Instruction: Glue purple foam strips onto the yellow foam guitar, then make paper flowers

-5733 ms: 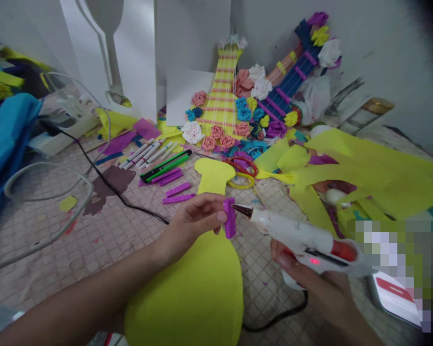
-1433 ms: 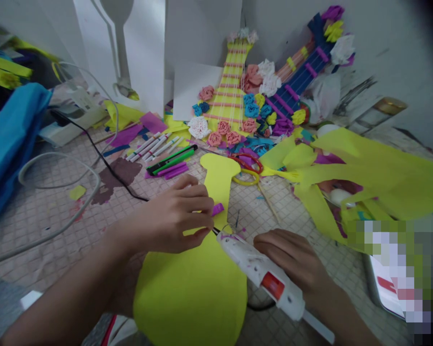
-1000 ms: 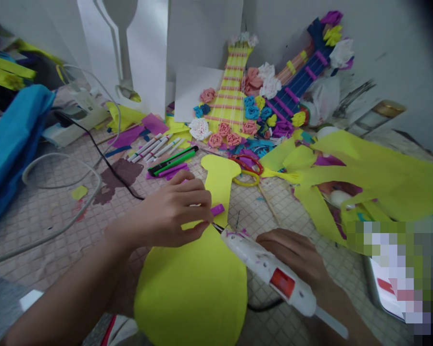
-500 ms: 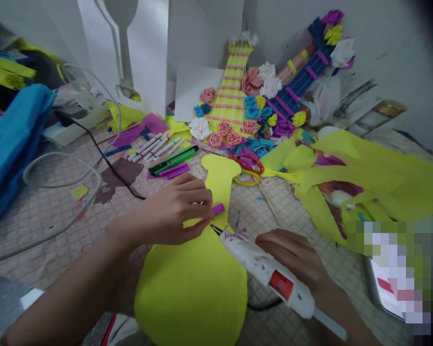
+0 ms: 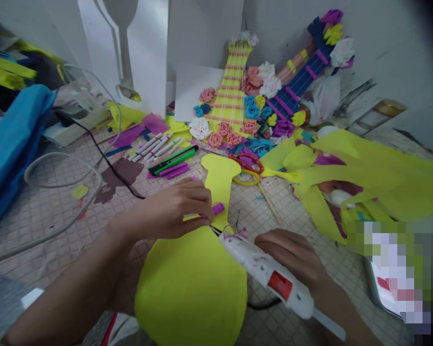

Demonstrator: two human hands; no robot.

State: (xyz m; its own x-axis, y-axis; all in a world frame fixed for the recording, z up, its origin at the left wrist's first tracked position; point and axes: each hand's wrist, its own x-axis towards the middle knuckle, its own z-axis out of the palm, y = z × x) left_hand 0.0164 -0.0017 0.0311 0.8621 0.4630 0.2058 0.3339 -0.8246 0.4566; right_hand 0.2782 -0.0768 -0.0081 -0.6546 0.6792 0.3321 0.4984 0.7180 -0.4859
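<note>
A yellow guitar-shaped cutout (image 5: 193,288) lies flat in front of me, its neck pointing away. My left hand (image 5: 182,209) pinches a small rolled purple paper strip (image 5: 218,208) over the lower neck. In my right hand (image 5: 292,254) is a white hot glue gun (image 5: 260,266) with a red window and a clear glue stick out of its back. The gun's nozzle is close to my left fingertips and the strip; whether it touches cannot be made out. My right fingers are partly hidden behind the gun.
Scissors (image 5: 248,178) with red and yellow handles, a green cutter (image 5: 175,161) and several white markers (image 5: 155,148) lie beyond the neck. Decorated paper guitars (image 5: 234,81) lean at the back. Yellow paper (image 5: 382,173) and a phone (image 5: 382,288) are right; a grey cable (image 5: 75,216) loops left.
The left fingertips have closed in slightly toward the nozzle and the strip. The glue gun has barely shifted; everything else looks the same.
</note>
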